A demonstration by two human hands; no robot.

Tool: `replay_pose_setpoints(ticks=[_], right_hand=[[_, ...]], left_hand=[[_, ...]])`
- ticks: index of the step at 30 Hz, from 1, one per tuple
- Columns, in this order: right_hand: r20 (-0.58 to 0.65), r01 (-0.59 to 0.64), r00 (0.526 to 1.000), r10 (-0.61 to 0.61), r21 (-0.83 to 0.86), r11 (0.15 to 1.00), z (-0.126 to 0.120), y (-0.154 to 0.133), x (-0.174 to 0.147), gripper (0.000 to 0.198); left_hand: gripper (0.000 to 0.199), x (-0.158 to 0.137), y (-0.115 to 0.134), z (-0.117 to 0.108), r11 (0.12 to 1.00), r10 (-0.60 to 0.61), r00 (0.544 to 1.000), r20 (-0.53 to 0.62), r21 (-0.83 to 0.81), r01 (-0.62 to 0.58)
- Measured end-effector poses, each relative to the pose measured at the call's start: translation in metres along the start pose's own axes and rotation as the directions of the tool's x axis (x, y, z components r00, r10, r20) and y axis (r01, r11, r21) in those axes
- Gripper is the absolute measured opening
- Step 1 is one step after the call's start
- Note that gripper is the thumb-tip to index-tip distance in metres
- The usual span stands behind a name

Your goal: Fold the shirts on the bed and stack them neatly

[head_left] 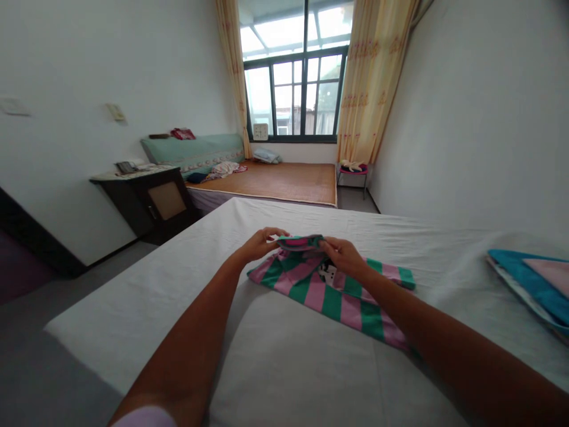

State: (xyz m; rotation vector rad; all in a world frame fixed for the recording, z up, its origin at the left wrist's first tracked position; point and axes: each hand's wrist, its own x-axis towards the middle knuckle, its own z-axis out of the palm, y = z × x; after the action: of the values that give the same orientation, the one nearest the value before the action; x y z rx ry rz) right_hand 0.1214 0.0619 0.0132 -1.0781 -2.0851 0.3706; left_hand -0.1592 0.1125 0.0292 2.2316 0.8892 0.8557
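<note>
Lying on the white sheet (284, 367), the pink and green stripy cloth (351, 308) was held by both hands. Its folded edge (300, 242) was lifted a little and stretched between the left hand (260, 244) and the right hand (344, 254). The left end of this edge was pinched by the left fingers, and the right end was pinched by the right thumb and fingers. Some fingertips were hidden, so it could not be told how hard they were pressed. From the fingers, most of the cloth was spread to the right and back toward the person. Its long way was set on a slant, with the lifted end pointed far and left and the other end pointed near and right. That near end was partly covered by the right arm (404, 305). Most of the cloth was placed nearer to the right hand; only the lifted edge and one corner were found close to the left hand
</note>
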Motion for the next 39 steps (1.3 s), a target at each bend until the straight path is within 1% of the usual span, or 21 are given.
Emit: replay_pose_setpoints(ticks=[1,3,5,7,9,10,12,14,15,17,18,19,20,21,24,27,29,31,34,36,39], right_hand=[[-0.016,-0.011,1.0,0.011,0.041,0.999,-0.004,0.0,0.0,0.038],[0.061,0.034,0.997,-0.037,0.05,0.998,-0.009,-0.002,-0.005,0.034],[0.22,0.127,0.967,-0.131,0.031,0.991,-0.009,-0.005,-0.015,0.028],[0.344,0.222,0.913,-0.221,0.037,0.974,-0.003,-0.006,-0.026,0.022],[0.377,0.256,0.891,-0.254,0.047,0.966,0.003,-0.006,-0.031,0.021],[0.367,0.228,0.901,-0.232,0.054,0.972,0.006,-0.004,-0.032,0.021],[0.301,0.06,0.95,-0.089,0.103,0.993,0.012,-0.001,-0.029,0.025],[0.229,-0.218,0.959,0.165,0.228,0.949,0.017,0.005,-0.023,0.03],[0.222,-0.359,0.927,0.301,0.3,0.884,0.019,0.008,-0.021,0.029],[0.273,-0.57,0.822,0.5,0.387,0.725,0.02,0.013,-0.018,0.025],[0.296,-0.627,0.779,0.552,0.381,0.68,0.019,0.015,-0.017,0.022],[0.29,-0.643,0.766,0.574,0.339,0.687,0.016,0.016,-0.017,0.019],[0.242,-0.621,0.783,0.572,0.266,0.737,0.013,0.017,-0.016,0.015],[0.164,-0.565,0.824,0.542,0.167,0.808,0.01,0.016,-0.016,0.011],[-0.04,-0.282,0.959,0.28,-0.123,0.951,0.004,0.008,-0.016,0.016],[0.023,0.028,0.999,-0.023,-0.22,0.975,0.01,-0.007,-0.018,0.02],[0.092,0.156,0.986,-0.137,-0.254,0.954,0.019,-0.013,-0.021,0.021],[0.076,0.15,0.988,-0.134,-0.287,0.946,0.027,-0.009,-0.025,0.022],[-0.082,-0.008,0.996,-0.016,-0.28,0.96,0.033,0.009,-0.029,0.02],[-0.127,-0.07,0.991,0.04,-0.237,0.969,0.034,0.021,-0.029,0.022],[-0.086,-0.082,0.994,0.07,-0.149,0.985,0.039,0.032,-0.026,0.024]], left_hand=[[0.029,-0.001,0.002,-0.003,1.0,0.003,1.0,0.014,-0.025,-0.002],[0.029,-0.005,0.005,-0.008,0.997,-0.024,0.988,0.154,-0.066,0.035],[0.027,-0.01,0.003,-0.011,0.992,-0.069,0.937,0.343,-0.074,0.1],[0.024,-0.013,-0.001,-0.01,0.986,-0.107,0.877,0.468,-0.066,0.155],[0.022,-0.015,-0.006,-0.006,0.975,-0.134,0.848,0.513,-0.085,0.206],[0.023,-0.015,-0.007,-0.004,0.966,-0.143,0.849,0.509,-0.117,0.233],[0.026,-0.013,-0.008,0.001,0.943,-0.162,0.878,0.451,-0.191,0.273],[0.027,-0.01,-0.009,0.007,0.934,-0.206,0.918,0.338,-0.211,0.287],[0.026,-0.009,-0.01,0.01,0.938,-0.236,0.933,0.272,-0.186,0.291],[0.024,-0.005,-0.013,0.016,0.947,-0.296,0.944,0.143,-0.083,0.309],[0.024,-0.003,-0.015,0.017,0.946,-0.32,0.944,0.078,-0.019,0.322],[0.024,-0.001,-0.015,0.019,0.94,-0.338,0.941,0.012,0.048,0.337],[0.025,0.0,-0.016,0.019,0.929,-0.345,0.937,-0.059,0.117,0.35],[0.027,0.002,-0.015,0.019,0.914,-0.338,0.932,-0.135,0.187,0.359],[0.029,0.006,-0.006,0.022,0.869,-0.2,0.933,-0.3,0.385,0.311],[0.028,0.009,0.004,0.034,0.829,-0.091,0.974,-0.209,0.526,0.191],[0.028,0.009,0.007,0.045,0.785,-0.158,0.974,-0.161,0.578,0.223],[0.029,0.009,0.008,0.053,0.707,-0.277,0.941,-0.196,0.621,0.337],[0.031,0.007,0.01,0.054,0.599,-0.388,0.894,-0.224,0.677,0.429],[0.035,0.007,0.013,0.049,0.583,-0.42,0.889,-0.18,0.697,0.417],[0.038,0.007,0.017,0.042,0.602,-0.473,0.876,-0.089,0.693,0.396]])
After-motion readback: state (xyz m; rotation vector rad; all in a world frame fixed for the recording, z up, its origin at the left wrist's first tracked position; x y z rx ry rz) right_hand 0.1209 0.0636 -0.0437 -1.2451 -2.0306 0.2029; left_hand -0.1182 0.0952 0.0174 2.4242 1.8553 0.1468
